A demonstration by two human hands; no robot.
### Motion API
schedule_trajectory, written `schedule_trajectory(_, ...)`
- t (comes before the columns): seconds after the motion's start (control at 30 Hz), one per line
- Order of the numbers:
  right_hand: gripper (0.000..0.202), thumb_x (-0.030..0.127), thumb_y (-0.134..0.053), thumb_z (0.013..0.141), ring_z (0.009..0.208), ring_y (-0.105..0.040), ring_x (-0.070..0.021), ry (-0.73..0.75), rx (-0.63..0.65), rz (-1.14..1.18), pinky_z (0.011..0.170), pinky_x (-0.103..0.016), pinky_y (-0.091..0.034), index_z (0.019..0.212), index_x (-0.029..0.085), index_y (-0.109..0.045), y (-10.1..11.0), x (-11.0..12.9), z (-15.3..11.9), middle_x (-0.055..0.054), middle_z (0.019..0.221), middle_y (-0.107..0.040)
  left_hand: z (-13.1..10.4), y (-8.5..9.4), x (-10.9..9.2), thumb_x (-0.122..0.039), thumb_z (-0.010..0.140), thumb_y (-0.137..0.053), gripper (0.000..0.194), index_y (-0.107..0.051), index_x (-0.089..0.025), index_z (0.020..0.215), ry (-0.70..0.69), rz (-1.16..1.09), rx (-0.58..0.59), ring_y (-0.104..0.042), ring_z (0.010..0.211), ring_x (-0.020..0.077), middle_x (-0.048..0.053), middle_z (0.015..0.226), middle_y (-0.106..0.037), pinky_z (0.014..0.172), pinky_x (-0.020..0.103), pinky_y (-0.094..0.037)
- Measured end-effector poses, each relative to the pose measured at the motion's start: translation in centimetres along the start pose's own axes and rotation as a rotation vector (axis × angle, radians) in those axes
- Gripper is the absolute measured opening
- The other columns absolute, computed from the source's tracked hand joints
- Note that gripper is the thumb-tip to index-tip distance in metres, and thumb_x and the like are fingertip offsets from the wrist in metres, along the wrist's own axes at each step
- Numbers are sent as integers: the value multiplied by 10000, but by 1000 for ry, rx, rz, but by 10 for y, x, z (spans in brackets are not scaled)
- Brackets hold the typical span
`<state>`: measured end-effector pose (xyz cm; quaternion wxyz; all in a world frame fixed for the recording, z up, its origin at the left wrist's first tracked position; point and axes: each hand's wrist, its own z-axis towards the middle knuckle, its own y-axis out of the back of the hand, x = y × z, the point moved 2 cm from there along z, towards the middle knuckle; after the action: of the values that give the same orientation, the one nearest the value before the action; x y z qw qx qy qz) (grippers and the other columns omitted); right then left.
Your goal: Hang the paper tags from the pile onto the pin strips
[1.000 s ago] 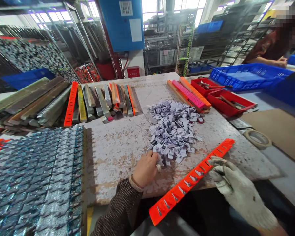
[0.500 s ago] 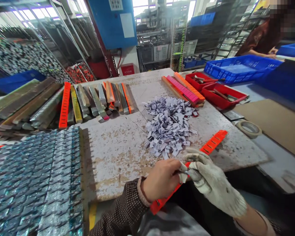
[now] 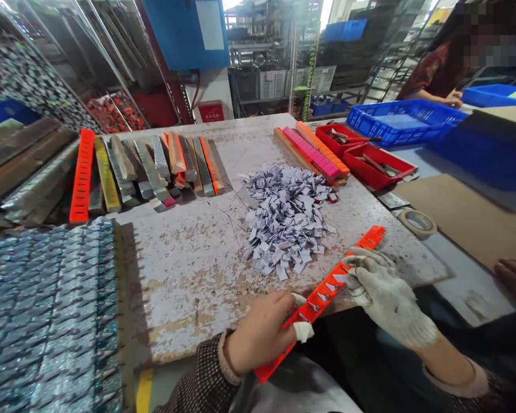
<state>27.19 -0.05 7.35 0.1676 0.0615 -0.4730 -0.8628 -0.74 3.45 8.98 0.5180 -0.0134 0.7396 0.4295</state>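
An orange slotted strip (image 3: 337, 276) lies slanting over the table's front edge, with small pale pieces standing in several of its slots. My left hand (image 3: 269, 328), with white wraps on thumb and fingertip, is closed round the strip's lower part. My right hand (image 3: 384, 295), in a white glove, has its fingers pinched together at a small pale piece by the strip's upper middle. Just beyond the strip is a heap of small white-grey pieces (image 3: 284, 215).
Wrapped bars (image 3: 155, 169) lie at the back left, before rows of shiny blue-grey pieces (image 3: 55, 310). Pink and orange bars (image 3: 312, 152), red trays (image 3: 376, 166), a blue crate (image 3: 406, 120) and a tape roll (image 3: 417, 222) are at the right. A person (image 3: 438, 71) sits beyond.
My hands have moved apart along the strip, the left down-left and the right up-right, uncovering its middle with pale pieces in the slots. The view has shifted slightly right.
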Motion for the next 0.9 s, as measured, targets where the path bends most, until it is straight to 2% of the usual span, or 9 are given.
schedule_trajectory(0.17,127,179,-561,957,1183,-630,-329,45,138,-35,1065,-551,-483,998,161,-680,2,-1,10,-125,1071,-713,1,-2,1,-352,914,-721,246,-688,-202,1106,62,-37,66,-674,1002,238,61,1099,-718,864,312,-499)
schedule_trajectory(0.3,157,137,-548,903,1107,-643,-318,116,254,-74,1088,-561,-449,903,179,-699,10,7,30,-114,1003,-725,3,0,2,-348,901,-738,255,-693,-194,1099,77,-58,72,-683,994,239,61,1090,-722,861,311,-501)
schedule_trajectory(0.4,148,107,-565,837,1007,-652,-301,176,323,-58,1034,-536,-482,805,198,-677,11,11,45,-98,914,-710,2,-1,3,-366,884,-760,278,-699,-202,1100,73,-67,74,-690,992,240,57,1091,-731,864,313,-505)
schedule_trajectory(0.5,157,89,-555,801,973,-650,-296,228,330,-47,961,-502,-523,762,209,-650,6,8,46,-100,889,-695,2,-2,4,-387,896,-741,286,-695,-210,1116,67,-54,71,-696,987,244,59,1098,-739,864,317,-515)
schedule_trajectory(0.6,198,82,-521,815,1044,-649,-311,237,237,-38,941,-502,-546,900,191,-662,-3,3,31,-131,1028,-701,6,2,7,-407,909,-715,243,-698,-223,1067,78,-3,78,-704,933,235,45,1042,-750,821,313,-524)
schedule_trajectory(0.7,182,86,-530,851,1005,-664,-287,153,184,61,890,-462,-582,955,190,-636,-13,7,17,-128,1062,-683,20,19,15,-325,963,-629,173,-664,-213,1091,199,162,-103,-693,934,235,65,1050,-732,827,330,-530)
schedule_trajectory(0.77,104,120,-560,897,980,-668,-270,102,195,161,884,-448,-593,889,209,-611,-19,17,14,-108,1029,-675,36,31,19,-243,995,-550,245,-594,-197,1231,264,314,-260,-672,1048,254,103,1160,-698,902,358,-524)
schedule_trajectory(0.83,90,172,-581,945,1048,-667,-267,82,188,239,933,-456,-589,868,216,-597,-23,30,15,-103,1063,-676,53,38,22,-190,998,-515,358,-503,-191,1356,264,416,-306,-641,1158,266,123,1253,-661,960,370,-510)
schedule_trajectory(0.9,113,223,-596,970,1139,-655,-272,67,155,294,973,-462,-584,857,224,-583,-23,39,17,-103,1124,-681,67,38,25,-147,978,-518,436,-452,-184,1408,247,461,-281,-629,1194,275,127,1274,-649,964,373,-510)
